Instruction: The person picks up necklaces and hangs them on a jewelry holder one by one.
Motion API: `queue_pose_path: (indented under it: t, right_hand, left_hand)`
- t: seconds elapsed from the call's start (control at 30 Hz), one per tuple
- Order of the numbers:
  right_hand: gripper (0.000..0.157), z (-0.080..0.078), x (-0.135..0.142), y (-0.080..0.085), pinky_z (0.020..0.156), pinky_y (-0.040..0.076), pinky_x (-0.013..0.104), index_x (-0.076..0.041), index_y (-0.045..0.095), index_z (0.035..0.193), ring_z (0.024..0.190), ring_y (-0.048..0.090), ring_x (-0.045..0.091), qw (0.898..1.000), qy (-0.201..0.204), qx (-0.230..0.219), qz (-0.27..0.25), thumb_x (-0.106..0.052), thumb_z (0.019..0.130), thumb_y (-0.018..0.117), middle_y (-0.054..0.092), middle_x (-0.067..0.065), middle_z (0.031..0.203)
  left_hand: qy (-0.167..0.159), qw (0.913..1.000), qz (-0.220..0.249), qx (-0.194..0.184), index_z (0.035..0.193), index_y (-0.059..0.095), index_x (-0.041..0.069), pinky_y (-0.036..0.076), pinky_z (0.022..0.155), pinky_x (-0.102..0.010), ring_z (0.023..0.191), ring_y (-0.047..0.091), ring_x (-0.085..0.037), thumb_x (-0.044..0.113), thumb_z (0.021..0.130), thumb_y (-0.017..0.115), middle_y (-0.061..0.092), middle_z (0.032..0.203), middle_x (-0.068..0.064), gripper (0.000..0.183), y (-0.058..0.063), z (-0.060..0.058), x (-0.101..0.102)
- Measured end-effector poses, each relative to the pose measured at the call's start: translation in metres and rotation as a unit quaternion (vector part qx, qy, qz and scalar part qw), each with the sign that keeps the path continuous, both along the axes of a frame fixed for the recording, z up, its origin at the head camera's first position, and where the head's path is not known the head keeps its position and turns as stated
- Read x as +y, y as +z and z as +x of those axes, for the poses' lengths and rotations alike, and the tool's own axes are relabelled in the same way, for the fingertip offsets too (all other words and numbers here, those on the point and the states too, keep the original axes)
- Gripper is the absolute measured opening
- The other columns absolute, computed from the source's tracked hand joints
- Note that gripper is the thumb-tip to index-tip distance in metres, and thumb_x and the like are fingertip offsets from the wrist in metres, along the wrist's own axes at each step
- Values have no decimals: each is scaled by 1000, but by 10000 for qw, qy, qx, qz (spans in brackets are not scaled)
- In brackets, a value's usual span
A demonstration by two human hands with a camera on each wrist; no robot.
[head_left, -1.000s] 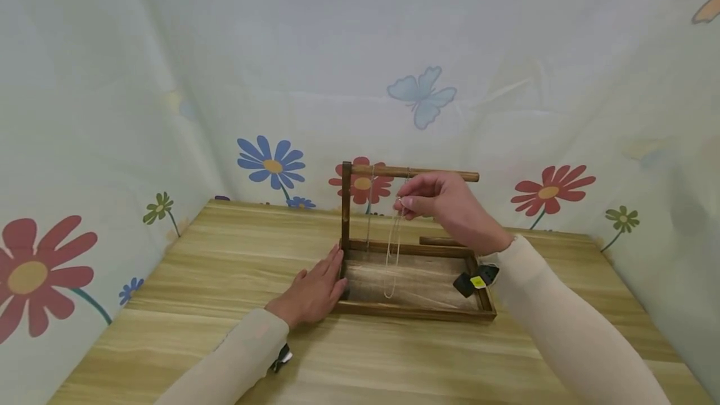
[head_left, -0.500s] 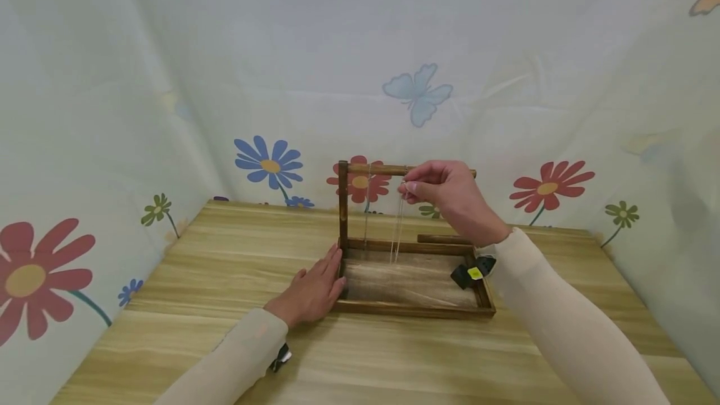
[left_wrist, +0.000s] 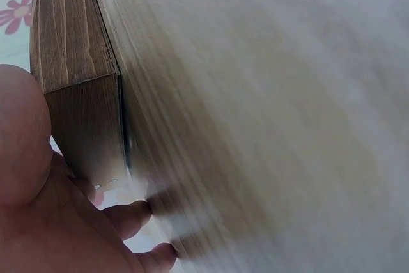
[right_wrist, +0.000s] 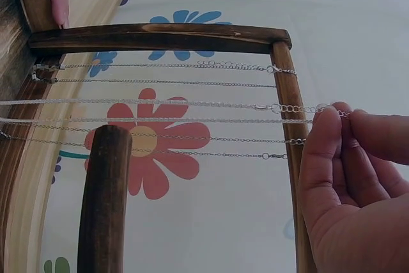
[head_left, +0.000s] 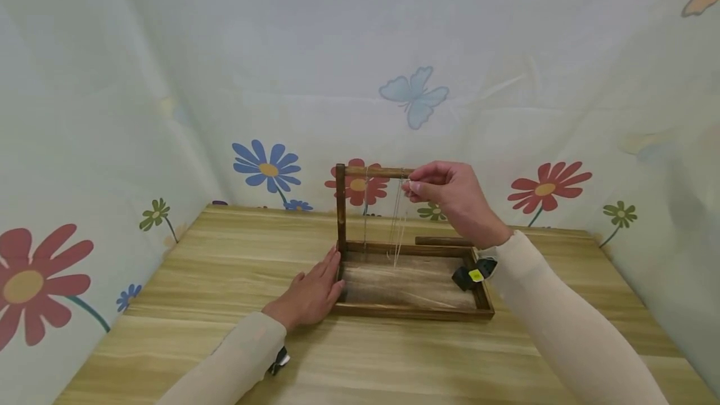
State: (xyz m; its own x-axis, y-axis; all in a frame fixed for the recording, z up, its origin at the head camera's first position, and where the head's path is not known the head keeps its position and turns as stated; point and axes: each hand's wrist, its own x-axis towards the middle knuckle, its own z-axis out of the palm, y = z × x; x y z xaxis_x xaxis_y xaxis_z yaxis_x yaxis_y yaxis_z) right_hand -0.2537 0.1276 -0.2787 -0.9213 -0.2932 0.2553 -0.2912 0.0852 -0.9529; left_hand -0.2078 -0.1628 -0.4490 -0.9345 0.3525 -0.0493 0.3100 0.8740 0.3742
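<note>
My right hand [head_left: 452,199] pinches the clasp end of a silver chain necklace [right_wrist: 223,106] between thumb and fingertips, just in front of the wooden stand's top bar [head_left: 379,172]. The pinched chain runs down beside a thinner necklace [right_wrist: 217,139] looped over the bar. Closer to the upright post [head_left: 340,211], another thin necklace [head_left: 365,217] hangs from the same bar. My left hand [head_left: 309,292] lies with extended fingers against the left side of the stand's tray base [head_left: 416,314]. In the left wrist view, the thumb and fingers lie beside the dark wooden corner [left_wrist: 86,119].
A shorter, lower wooden bar [head_left: 441,240] juts out behind the tray at the right. The stand is on a wood-grain table [head_left: 236,249]. A flower-printed cloth backdrop [head_left: 315,111] rises behind and at the sides. Dark wrist gear [head_left: 475,272] sits under my right wrist.
My right hand has risen and moved slightly forward to the bar, lifting the necklace so its lower loop hangs higher, beside the looped chain. My left hand has stayed against the tray.
</note>
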Motion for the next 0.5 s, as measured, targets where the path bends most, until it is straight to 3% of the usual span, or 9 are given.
queue_pose_path:
  t: [0.3,0.5]
  right_hand:
    - [22,-3,7,-2,86,63,29,6,68,116,90,77,11,9998,-161,-19,-111,-8,100,69,81,4,103]
    - [22,-2,12,-4,85,63,30,8,67,115,87,77,13,9991,-150,10,-390,-7,99,70,81,2,99]
  left_hand:
    - [-26,10000,40,-3,168,15,6,29,119,-72,160,29,-34,37,113,38,10,178,-9,67,0,0,0]
    - [-12,10000,-6,-5,168,15,6,29,120,-72,160,28,-34,38,114,37,10,178,-9,67,-1,0,-1]
